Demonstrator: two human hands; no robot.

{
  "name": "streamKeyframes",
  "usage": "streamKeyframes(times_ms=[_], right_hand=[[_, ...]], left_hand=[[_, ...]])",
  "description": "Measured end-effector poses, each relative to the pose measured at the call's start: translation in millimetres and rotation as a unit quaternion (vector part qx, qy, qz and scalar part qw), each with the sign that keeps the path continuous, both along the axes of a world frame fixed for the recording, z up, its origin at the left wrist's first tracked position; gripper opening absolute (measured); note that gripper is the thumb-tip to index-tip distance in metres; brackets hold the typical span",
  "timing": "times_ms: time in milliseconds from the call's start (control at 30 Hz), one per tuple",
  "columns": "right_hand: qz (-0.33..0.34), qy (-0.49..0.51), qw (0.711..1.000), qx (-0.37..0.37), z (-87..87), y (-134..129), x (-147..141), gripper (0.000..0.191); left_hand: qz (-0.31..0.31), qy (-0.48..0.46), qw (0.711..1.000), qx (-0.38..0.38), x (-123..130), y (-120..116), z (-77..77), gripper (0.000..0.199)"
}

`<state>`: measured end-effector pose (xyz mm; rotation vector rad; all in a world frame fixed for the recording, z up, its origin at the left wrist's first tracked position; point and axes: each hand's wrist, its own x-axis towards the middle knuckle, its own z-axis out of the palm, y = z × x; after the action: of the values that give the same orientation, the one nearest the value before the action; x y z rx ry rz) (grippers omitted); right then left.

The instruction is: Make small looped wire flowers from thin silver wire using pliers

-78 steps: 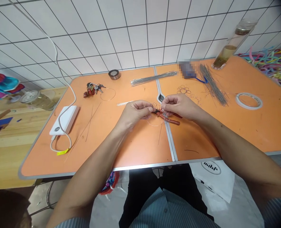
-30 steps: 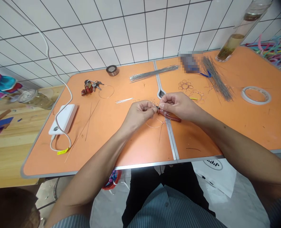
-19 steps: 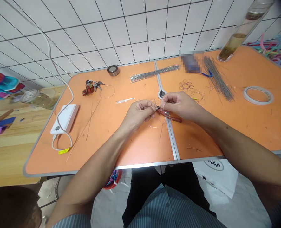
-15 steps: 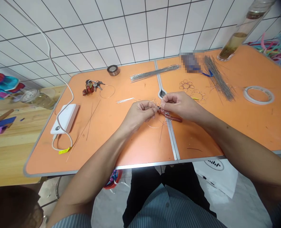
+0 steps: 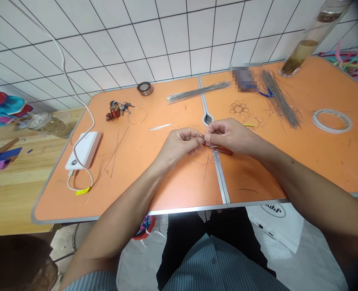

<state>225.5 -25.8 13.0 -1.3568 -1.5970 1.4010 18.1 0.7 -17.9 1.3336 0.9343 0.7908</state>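
Thin bent wire [image 5: 207,143] shows between my two hands over the middle of the orange table. My left hand [image 5: 183,143] pinches it with thumb and forefinger; part of the wire is hidden behind the fingers. Close beside it, my right hand [image 5: 227,135] pinches the same wire with its fingertips. Under the right hand lies a tool with a reddish-brown handle [image 5: 224,151], mostly covered. Fine wire loops [image 5: 199,161] spread on the table just below my fingers. A flower-shaped wire piece [image 5: 239,108] rests beyond my right hand, near a second looped wire piece [image 5: 254,121].
Bundles of straight wire [image 5: 197,93] and darker wire [image 5: 280,99] lie at the back. A tape roll [image 5: 144,88], keys [image 5: 123,108], a white power bank [image 5: 83,151] with cable, a white ring roll [image 5: 332,121] and a tall glass jar [image 5: 300,54] surround the work area.
My fingertips have drawn slightly closer together on the wire, the left thumb moving a little to the right. The view has shifted very slightly.
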Motion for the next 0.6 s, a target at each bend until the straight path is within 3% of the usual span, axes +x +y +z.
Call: streamKeyframes(times_ms=[433,600], right_hand=[[0.011,-0.053,0.998,0.034,-7.2,3,2,0.011],[0.013,-0.063,0.997,0.053,-11.0,4,2,0.009]], left_hand=[[-0.039,0.043,0.998,-0.006,-2,-1,0.3,0.002],[-0.036,0.072,0.997,0.014,-1,-3,-0.1,0.009]])
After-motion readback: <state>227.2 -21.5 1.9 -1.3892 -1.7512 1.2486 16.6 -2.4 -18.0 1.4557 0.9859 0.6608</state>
